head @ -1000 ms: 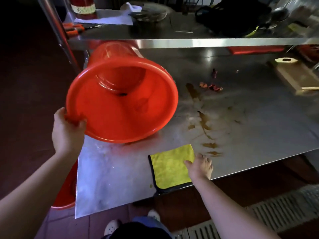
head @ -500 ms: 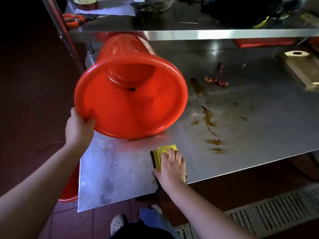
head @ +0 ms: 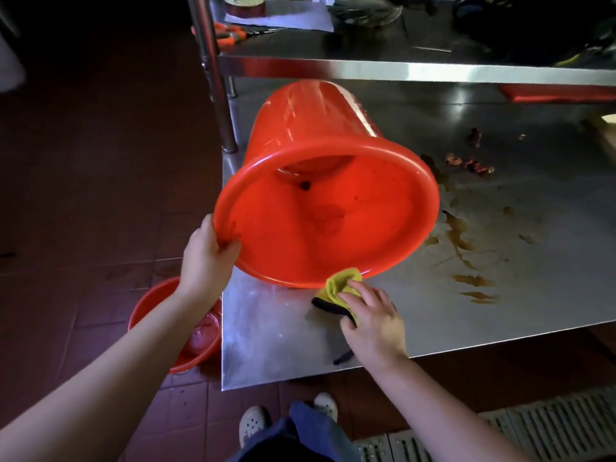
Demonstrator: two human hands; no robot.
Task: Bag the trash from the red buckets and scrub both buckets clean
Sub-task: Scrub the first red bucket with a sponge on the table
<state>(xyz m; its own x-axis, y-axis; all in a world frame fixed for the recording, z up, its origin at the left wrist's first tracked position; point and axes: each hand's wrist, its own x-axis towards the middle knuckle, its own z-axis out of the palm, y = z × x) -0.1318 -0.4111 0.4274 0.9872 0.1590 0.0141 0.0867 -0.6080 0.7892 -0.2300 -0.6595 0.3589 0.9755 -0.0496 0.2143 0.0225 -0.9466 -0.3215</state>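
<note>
The red bucket (head: 333,228) is smooth, glossy plastic, tapering from a wide rolled rim to a narrower base. It lies tipped on its side at the left end of the steel table (head: 450,328), with its mouth facing the camera. Its lower rim is at the tabletop and its base points away towards the far side. A small dark speck sits deep inside near the base, and a faint wet patch shows on the inner wall.

The left hand (head: 206,258) grips the rim at its left, with the thumb hooked inside and the fingers wrapped behind the lip. The right hand (head: 373,321) presses down on a yellow cloth (head: 340,285). Its fingers are curled over the bunched, nubbly fabric, whose black-trimmed edge spills out beside the hand. The cloth touches the bucket's near rim.

The brushed metal tabletop is dull and streaked. Brown liquid stains (head: 460,235) trail across it to the right of the bucket, and a few reddish scraps (head: 470,163) lie farther back.

A second red bucket (head: 203,341) stands on the floor left of the table, partly hidden by the left forearm. Above the table's far side runs a steel shelf (head: 400,70) on a round post (head: 213,78). On it lie orange-handled scissors (head: 230,33) and a white sheet of paper (head: 276,18).

The floor is dark reddish tile, with a slotted metal drain grate (head: 533,425) at the near right. Pale perforated shoes (head: 253,425) show at the bottom edge.
</note>
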